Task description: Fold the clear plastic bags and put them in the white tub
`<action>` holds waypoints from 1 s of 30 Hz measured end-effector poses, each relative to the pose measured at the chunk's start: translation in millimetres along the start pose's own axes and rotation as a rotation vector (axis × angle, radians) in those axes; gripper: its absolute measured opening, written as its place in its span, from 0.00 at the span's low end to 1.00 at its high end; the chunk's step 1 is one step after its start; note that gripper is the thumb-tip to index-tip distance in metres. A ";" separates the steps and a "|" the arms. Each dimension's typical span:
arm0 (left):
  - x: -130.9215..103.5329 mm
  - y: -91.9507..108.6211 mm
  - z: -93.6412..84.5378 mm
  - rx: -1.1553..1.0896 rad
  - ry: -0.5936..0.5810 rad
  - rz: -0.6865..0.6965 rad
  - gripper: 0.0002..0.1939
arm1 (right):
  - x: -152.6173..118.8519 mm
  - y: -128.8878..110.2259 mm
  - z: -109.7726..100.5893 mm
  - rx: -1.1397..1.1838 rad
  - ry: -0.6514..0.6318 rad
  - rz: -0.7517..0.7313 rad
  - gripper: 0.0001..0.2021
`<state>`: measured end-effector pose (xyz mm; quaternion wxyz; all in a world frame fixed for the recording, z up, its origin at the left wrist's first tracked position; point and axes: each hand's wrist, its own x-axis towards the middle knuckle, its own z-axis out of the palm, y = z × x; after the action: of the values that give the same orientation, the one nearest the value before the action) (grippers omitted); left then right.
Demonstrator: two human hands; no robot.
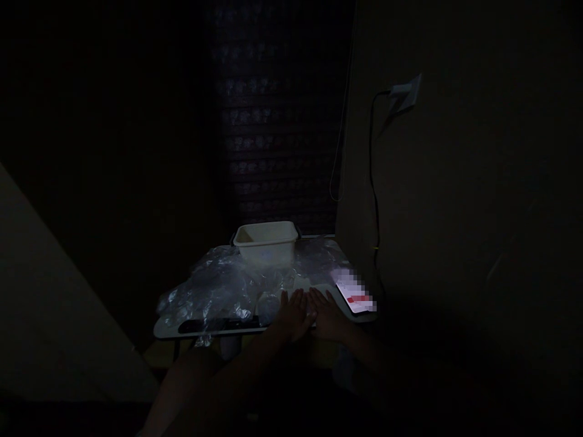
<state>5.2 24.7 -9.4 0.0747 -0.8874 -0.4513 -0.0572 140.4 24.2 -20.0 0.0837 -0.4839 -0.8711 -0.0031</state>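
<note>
In dim light, my left hand [294,314] lies palm down near the front edge of a small white table [170,328], its fingers stretched forward. Close beside it, my right hand [328,317] is also flat, fingers extended and the thumbs side nearly touching the left. A pale, thin piece shows between and under the hands; it is too dark to tell what it is. Just left of my left hand lies a clear plastic piece [268,304]. Crumpled clear plastic bags [207,291] cover much of the table's left side.
A cream rectangular bin [268,252] stands at the table's back. A lit phone [353,291] lies at the right edge. A black cord [372,164] hangs from a wall outlet [407,94] on the right. Behind the table is a dark blind [277,145].
</note>
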 end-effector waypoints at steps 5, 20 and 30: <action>-0.2 2.4 -4.5 0.023 -0.034 -0.018 0.30 | 1.0 -0.3 -0.7 -0.003 -0.020 0.006 0.35; -4.4 2.9 -20.0 0.057 -0.096 0.033 0.34 | -1.5 5.1 -1.5 -0.096 -0.002 -0.083 0.41; -4.4 6.5 -11.8 0.119 -0.154 0.040 0.37 | 1.5 5.4 2.7 -0.074 -0.048 -0.079 0.39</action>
<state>7.5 15.3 0.9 0.0935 -0.8919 -0.4406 0.0394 143.7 28.6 -22.9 0.0445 -0.4518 -0.8906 -0.0272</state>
